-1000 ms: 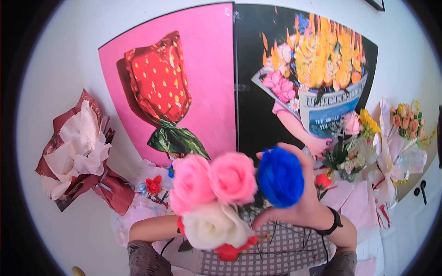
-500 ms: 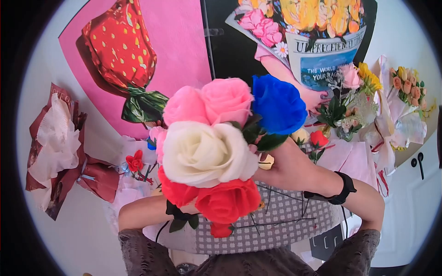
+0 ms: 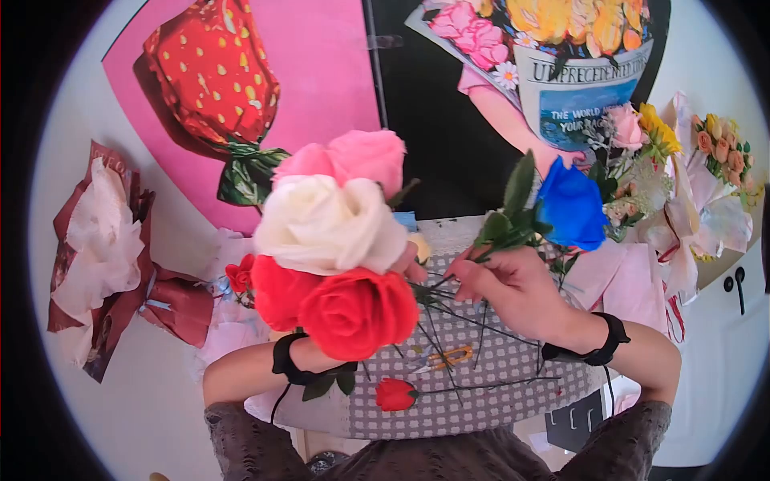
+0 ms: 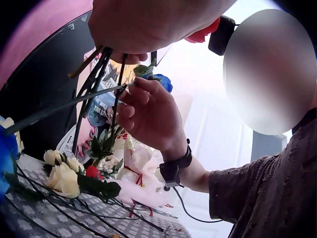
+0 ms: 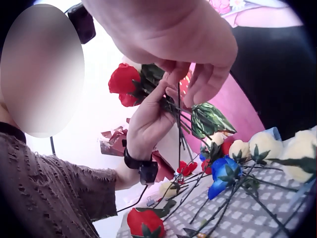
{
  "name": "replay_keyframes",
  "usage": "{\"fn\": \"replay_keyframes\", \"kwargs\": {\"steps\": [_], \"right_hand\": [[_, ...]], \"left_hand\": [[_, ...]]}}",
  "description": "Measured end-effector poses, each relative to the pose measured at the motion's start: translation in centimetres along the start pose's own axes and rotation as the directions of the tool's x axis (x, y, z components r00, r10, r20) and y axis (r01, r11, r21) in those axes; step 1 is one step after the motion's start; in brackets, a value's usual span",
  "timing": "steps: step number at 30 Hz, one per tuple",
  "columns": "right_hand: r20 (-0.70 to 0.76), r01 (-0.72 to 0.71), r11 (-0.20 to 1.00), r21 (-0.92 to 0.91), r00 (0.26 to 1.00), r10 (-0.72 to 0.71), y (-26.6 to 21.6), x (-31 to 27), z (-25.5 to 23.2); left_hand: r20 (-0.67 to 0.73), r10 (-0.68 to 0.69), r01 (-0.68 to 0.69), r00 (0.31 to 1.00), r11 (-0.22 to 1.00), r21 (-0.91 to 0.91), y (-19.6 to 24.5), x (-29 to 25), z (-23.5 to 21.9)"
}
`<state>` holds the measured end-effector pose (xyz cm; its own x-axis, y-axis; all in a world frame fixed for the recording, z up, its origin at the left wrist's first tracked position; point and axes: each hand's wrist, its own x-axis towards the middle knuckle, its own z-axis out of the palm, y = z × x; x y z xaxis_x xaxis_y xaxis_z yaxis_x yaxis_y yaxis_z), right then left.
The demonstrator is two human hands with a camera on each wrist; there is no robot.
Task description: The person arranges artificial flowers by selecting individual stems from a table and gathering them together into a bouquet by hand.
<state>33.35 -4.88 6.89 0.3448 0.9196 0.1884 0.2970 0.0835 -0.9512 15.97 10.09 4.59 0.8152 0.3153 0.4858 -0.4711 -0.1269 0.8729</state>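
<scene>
My left hand (image 5: 151,119) grips a bundle of stems. In the head view its blooms are a white rose (image 3: 333,224), a pink rose (image 3: 367,160) and red roses (image 3: 358,313), which hide most of that hand. To the right, my right hand (image 3: 521,293) pinches the stem of a blue rose (image 3: 571,207) with green leaves (image 3: 507,216). The blue bloom leans right, apart from the other blooms, while its stem end is at the bundled stems. In the left wrist view, my right thumb and fingers (image 4: 148,106) pinch this thin stem.
On the checked cloth (image 3: 481,401) lie a single red rose (image 3: 395,394), yellow-handled scissors (image 3: 449,358) and loose stems. More white roses and a blue rose (image 5: 225,176) lie there too. Wrapped bouquets (image 3: 100,240) stand left and right; two pictures hang behind.
The blue rose has moved right, away from the pink and white blooms, with my right hand. The bundle has shifted slightly left, uncovering the scissors and loose stems.
</scene>
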Motion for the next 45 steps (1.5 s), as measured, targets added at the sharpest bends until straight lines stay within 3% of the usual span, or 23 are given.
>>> {"fn": "replay_keyframes", "kwargs": {"steps": [2,4,5,7,8,9,10,11,12,13,14,15,16,17,18,19,22,28,34,36,38,40,45], "right_hand": [[-0.008,0.069,0.985,0.158,0.998,-0.068,-0.5,0.1,-0.1],[0.0,0.094,0.956,0.278,0.995,-0.098,0.1,-0.4,0.5],[0.006,0.105,0.915,0.39,0.993,-0.117,0.4,-0.4,1.0],[0.048,0.09,0.953,0.291,0.993,-0.109,0.6,-0.4,1.3],[0.113,0.02,0.978,0.208,0.993,-0.044,0.3,-0.4,1.1],[0.17,-0.047,0.992,0.119,0.985,0.026,0.1,-0.2,0.9],[0.169,-0.047,0.992,0.121,0.985,0.026,0.0,-0.1,0.8],[0.163,0.04,0.998,-0.046,0.986,-0.032,0.0,0.1,0.7],[0.165,0.124,0.97,-0.211,0.982,-0.09,-0.1,0.1,0.5],[0.161,0.12,0.97,-0.211,0.983,-0.087,-0.2,0.0,0.5],[0.204,0.17,0.96,-0.224,0.971,-0.124,-0.6,-0.1,0.5],[0.249,0.22,0.947,-0.235,0.955,-0.16,-0.7,-0.2,0.5],[0.248,0.217,0.948,-0.235,0.956,-0.157,-0.6,-0.1,0.4],[0.279,0.002,0.997,-0.082,0.96,0.021,-0.4,0.2,0.3],[0.334,-0.222,0.973,0.064,0.924,0.189,-0.3,0.5,0.2],[0.332,-0.227,0.972,0.066,0.924,0.193,-0.3,0.7,-0.1],[0.408,-0.543,0.79,0.284,0.814,0.413,-0.3,1.7,-0.9],[0.623,-0.47,0.87,0.15,0.728,0.286,0.5,1.3,-0.3],[0.586,-0.571,0.795,0.205,0.722,0.367,0.9,1.0,-0.1],[0.585,-0.558,0.815,0.159,0.718,0.377,0.3,0.8,-0.2],[0.588,-0.545,0.831,0.115,0.711,0.385,-0.4,0.7,-0.5],[0.643,-0.397,0.918,-0.012,0.7,0.311,-0.9,0.5,-1.0],[0.733,-0.326,0.942,-0.075,0.623,0.274,-0.7,-0.1,-1.3]], "left_hand": [[-0.151,-0.107,0.099,0.983,0.993,-0.057,1.8,1.2,1.5],[-0.394,-0.345,0.266,0.852,0.933,-0.242,3.1,1.9,2.3],[-0.41,-0.332,0.255,0.85,0.939,-0.23,3.2,1.6,1.8],[-0.311,-0.345,0.294,0.885,0.935,-0.198,1.8,0.9,0.9],[-0.286,-0.476,0.334,0.832,0.84,-0.427,0.7,-0.3,0.9],[-0.286,-0.477,0.335,0.831,0.84,-0.426,-0.1,-1.1,0.3],[-0.147,-0.157,0.177,0.977,0.974,0.139,-0.3,-1.5,-0.1],[0.161,0.063,-0.149,0.985,0.782,0.606,-0.6,-1.9,-0.4],[0.163,0.061,-0.148,0.985,0.783,0.604,-1.5,-2.3,-0.4],[0.039,-0.117,0.108,0.992,0.975,0.195,-2.6,-2.9,-0.4],[0.008,-0.328,0.317,0.945,0.907,-0.275,-3.6,-3.4,-0.5],[0.077,-0.515,0.423,0.854,0.599,-0.68,-4.1,-3.6,-0.4],[0.087,-0.179,0.184,0.98,0.981,-0.061,-2.7,-3.5,0.2],[0.088,-0.183,0.189,0.979,0.98,-0.062,-1.3,-2.8,1.0],[-0.036,-0.346,0.332,0.938,0.922,-0.199,-0.2,-1.6,1.9],[-0.133,-0.509,0.441,0.85,0.827,-0.349,0.3,-0.9,2.5],[-0.136,-0.486,0.417,0.863,0.838,-0.351,-0.2,-0.7,3.1],[-0.174,-0.399,0.323,0.9,0.88,-0.349,-0.8,-0.5,3.7],[-0.204,-0.331,0.249,0.921,0.905,-0.345,-1.0,-0.6,4.0],[-0.106,-0.187,0.169,0.977,0.973,-0.155,-0.3,-0.6,4.1],[-0.084,-0.242,0.222,0.967,0.955,-0.197,2.2,0.2,4.3],[-0.064,-0.208,0.184,0.976,0.947,-0.264,2.2,0.2,4.2],[-0.086,-0.193,0.163,0.977,0.947,-0.277,2.0,0.1,3.6]]}}
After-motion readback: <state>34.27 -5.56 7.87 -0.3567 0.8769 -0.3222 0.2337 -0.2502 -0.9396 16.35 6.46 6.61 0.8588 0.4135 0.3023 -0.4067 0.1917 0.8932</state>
